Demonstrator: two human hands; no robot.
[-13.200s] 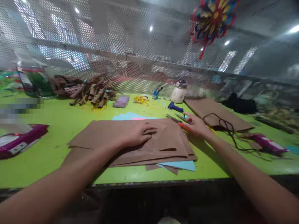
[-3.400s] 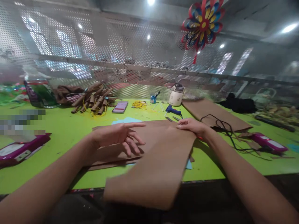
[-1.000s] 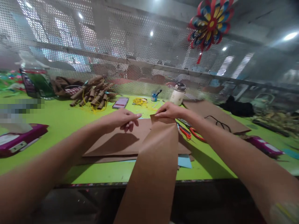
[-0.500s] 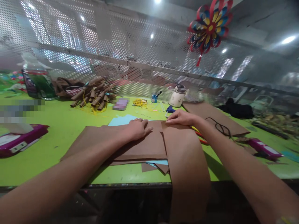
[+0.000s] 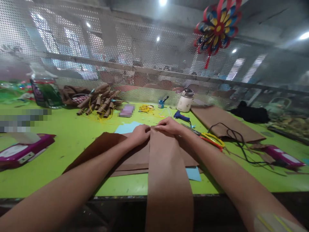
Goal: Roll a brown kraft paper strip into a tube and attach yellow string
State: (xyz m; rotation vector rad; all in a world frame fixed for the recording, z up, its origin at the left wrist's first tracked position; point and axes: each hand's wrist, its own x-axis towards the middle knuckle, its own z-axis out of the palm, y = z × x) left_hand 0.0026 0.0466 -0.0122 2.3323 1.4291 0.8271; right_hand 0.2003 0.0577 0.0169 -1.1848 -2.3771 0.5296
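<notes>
A long brown paper strip (image 5: 166,174) runs from the middle of the green table (image 5: 60,138) over its near edge toward me. My left hand (image 5: 140,132) pinches the strip's far left corner. My right hand (image 5: 169,125) pinches the far right corner. Both hands meet at the strip's top edge, fingers closed on the paper. Under the strip lies a stack of brown paper sheets (image 5: 113,151), with a light blue sheet (image 5: 126,128) showing behind and another blue corner (image 5: 193,173) in front.
Scissors with yellow and red handles (image 5: 210,139) lie right of my right hand. A blue glue gun (image 5: 181,116), black cord (image 5: 231,133), white jar (image 5: 184,100), rolled paper tubes (image 5: 98,101), a second brown sheet (image 5: 224,122) and pink packets (image 5: 24,151) surround the work area. A perforated screen (image 5: 120,64) stands behind.
The strip has shifted left and been straightened toward me. My left hand left the flat stack and now pinches the strip's corner beside my right hand.
</notes>
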